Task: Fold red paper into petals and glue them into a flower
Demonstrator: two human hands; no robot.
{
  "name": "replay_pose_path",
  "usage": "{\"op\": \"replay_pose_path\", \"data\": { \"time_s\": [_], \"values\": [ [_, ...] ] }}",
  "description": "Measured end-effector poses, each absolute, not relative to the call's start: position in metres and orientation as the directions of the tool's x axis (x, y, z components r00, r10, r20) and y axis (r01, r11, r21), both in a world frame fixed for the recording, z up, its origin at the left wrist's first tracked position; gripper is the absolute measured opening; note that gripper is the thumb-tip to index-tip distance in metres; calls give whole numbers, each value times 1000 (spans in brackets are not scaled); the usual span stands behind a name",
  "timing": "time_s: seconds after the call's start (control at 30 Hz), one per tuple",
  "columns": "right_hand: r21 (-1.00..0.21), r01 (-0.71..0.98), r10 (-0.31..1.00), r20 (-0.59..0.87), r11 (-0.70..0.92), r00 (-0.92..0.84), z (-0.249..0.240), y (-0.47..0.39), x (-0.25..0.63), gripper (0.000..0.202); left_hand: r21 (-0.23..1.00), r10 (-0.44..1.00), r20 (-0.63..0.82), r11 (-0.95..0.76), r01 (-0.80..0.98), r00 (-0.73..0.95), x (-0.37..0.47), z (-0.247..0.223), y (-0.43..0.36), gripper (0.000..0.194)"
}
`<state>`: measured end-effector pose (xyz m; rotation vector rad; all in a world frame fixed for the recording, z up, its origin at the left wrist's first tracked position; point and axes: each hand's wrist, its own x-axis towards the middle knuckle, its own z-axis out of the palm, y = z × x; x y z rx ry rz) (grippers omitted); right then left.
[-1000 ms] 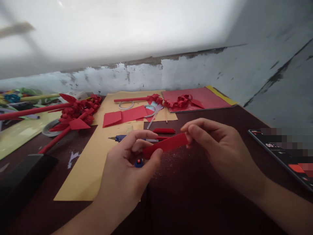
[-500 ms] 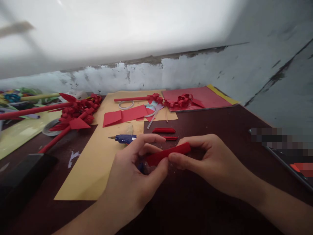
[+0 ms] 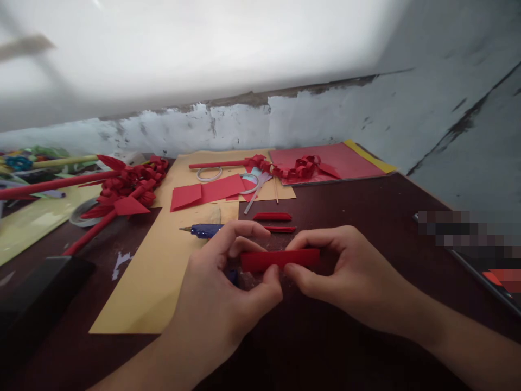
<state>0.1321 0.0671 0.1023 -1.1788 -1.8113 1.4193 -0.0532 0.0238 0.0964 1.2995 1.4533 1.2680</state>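
A narrow folded red paper strip (image 3: pixel 280 259) is held level between both hands, over the dark table. My left hand (image 3: pixel 232 293) pinches its left part between thumb and fingers. At the strip's right part, my right hand (image 3: pixel 337 260) grips it with thumb below and index finger above. Just beyond lie two folded red paper pieces, one (image 3: pixel 272 216) behind the other (image 3: pixel 280 229). The blue glue gun (image 3: pixel 201 231) is partly hidden behind my left hand.
Yellow paper (image 3: pixel 138 293) lies on the left, beside a black box-like object (image 3: pixel 44 293). Red paper flowers (image 3: pixel 130 187) and rolled stems stand behind it. Farther back are red sheets (image 3: pixel 222 190), tape rings (image 3: pixel 209 174) and a red folder (image 3: pixel 350 163). A pixelated device sits far right.
The red strip has turned from slanting up on the right to nearly level. My right thumb and fingers have shifted slightly on it, and the left index finger has moved a little to the left.
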Motion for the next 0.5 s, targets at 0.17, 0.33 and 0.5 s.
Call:
{"op": "replay_pose_path", "data": {
  "time_s": [0.17, 0.33, 0.5],
  "values": [
    [-943, 329, 901, -101, 48, -421, 103, 70, 130, 4, 987, 987, 28, -2, 162, -157, -56, 99, 26, 36],
    [-935, 355, 911, -140, 8, -388, 105, 70, 131, 5, 986, 988, 21, 5, 168, -152, -60, 100, 28, 39],
    [-939, 343, 912, -159, -21, -379, 106, 70, 132, 4, 984, 984, 39, -9, 176, -171, -61, 100, 30, 36]
  ]
}}
